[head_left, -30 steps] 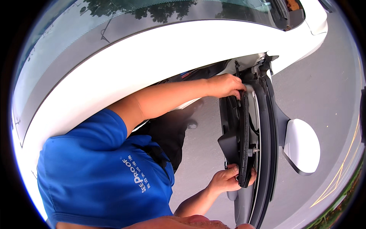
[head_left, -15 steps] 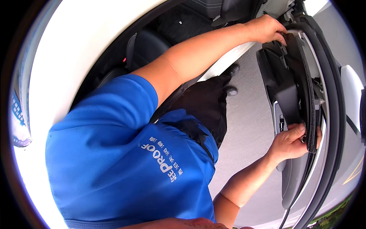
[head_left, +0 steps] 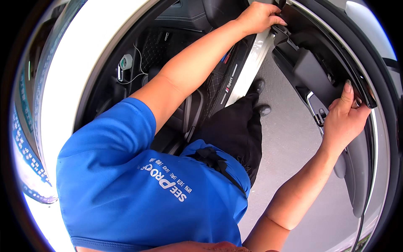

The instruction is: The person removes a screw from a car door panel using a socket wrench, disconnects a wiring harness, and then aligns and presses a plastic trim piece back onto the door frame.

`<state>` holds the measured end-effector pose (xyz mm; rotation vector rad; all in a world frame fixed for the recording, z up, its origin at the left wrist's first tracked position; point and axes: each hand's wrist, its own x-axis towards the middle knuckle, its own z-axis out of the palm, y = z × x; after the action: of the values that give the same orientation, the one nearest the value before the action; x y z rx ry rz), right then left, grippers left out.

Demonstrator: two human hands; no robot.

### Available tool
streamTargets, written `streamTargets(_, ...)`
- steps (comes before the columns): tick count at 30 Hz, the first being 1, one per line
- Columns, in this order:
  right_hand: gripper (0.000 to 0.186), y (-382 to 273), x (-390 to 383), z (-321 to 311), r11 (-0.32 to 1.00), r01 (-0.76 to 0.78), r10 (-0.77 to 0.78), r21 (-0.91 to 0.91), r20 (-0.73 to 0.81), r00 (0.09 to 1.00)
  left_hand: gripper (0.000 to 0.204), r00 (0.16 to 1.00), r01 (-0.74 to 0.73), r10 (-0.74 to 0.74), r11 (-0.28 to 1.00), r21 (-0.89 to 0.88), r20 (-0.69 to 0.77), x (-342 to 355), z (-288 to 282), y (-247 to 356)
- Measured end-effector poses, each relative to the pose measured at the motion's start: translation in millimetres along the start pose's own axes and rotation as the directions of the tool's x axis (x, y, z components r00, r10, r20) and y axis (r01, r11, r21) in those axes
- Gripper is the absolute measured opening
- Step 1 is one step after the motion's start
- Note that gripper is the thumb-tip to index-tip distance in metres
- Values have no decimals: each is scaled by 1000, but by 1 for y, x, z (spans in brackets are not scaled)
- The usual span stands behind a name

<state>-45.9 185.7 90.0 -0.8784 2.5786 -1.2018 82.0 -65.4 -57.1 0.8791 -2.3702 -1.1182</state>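
A dark door panel [head_left: 308, 69] lies along the inside of a white car door [head_left: 384, 168], between my two hands. My left hand [head_left: 258, 17] pinches the far end of its upper edge, thumb and fingers closed, near the hinge side. At the other end, my right hand [head_left: 344, 119] grips the black edge strip of the panel, thumb up on the inner face and fingers partly hidden behind it. A silver-trimmed pull handle [head_left: 311, 103] and small window switches [head_left: 322, 112] sit on the panel beside my right hand.
To the left is the car's interior, with a dark seat [head_left: 191, 109], a quilted floor mat [head_left: 155, 50] and a round white-and-green item [head_left: 125, 62] by a white cable. A white door sill [head_left: 247, 73] borders the grey ground [head_left: 289, 138]. My black shoes [head_left: 262, 110] stand beside the sill.
Both hands and the panel have shifted upward in view, the left hand also leftward. The panel's upper edge now appears closer to the door frame. More of the car interior shows.
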Motion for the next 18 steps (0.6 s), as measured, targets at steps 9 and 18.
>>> streamTargets(9, 34, 3, -7, 11, 990, -14, 27, 138, -91, 996, 38, 985, -65, 71, 997, 38, -160, -7, 17, -4)
streamTargets(18, 37, -3, -4, 17, 999, 37, -33, 20, -201, 979, 43, 982, -13, 29, 996, 87, -184, -4, 20, -1)
